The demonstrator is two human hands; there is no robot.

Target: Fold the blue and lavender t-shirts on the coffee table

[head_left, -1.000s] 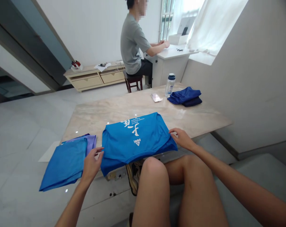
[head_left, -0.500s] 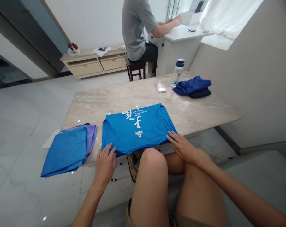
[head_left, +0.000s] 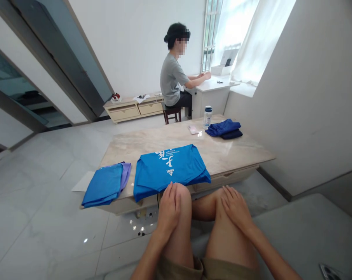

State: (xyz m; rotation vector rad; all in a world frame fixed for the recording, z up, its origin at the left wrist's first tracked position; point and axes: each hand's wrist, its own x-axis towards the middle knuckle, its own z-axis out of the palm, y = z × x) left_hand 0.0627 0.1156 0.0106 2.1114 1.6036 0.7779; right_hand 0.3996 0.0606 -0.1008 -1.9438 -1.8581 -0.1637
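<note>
1. The shirt (head_left: 152, 175) lies near the middle of the bench (head_left: 237, 153), print upward, its outline roughly a rectangle, so I judge most of its folding done.
2. What seems left is neatness: its near edge dips past the bench's near edge, and its right corner sags loosely. I cannot see how the layers lie underneath.
3. My left hand (head_left: 169, 206) rests on my left knee (head_left: 185, 194), fingers extended, gripping nothing; its fingertips come close to the shirt's near edge, and I cannot tell if they touch it.
4. My right hand (head_left: 237, 206) lies relaxed on my right knee (head_left: 217, 196), fingers a little spread, also free of cloth.
5. At the near left, a blue cloth (head_left: 104, 184) lies flat over a purple one (head_left: 125, 175), both looking folded already and partly past the edge.
6. At the far right, a dark blue bundle (head_left: 224, 127) sits just beside a bottle (head_left: 207, 116), with a blurred packet (head_left: 192, 129) to the bottle's left.
7. Beyond the bench, a person (head_left: 171, 81) sits on a stool (head_left: 172, 111) at a white desk (head_left: 212, 87), left of a pale curtain (head_left: 248, 50); a low cabinet (head_left: 125, 112) stands along the far wall (head_left: 129, 46), above a glossy floor (head_left: 62, 202).
</note>
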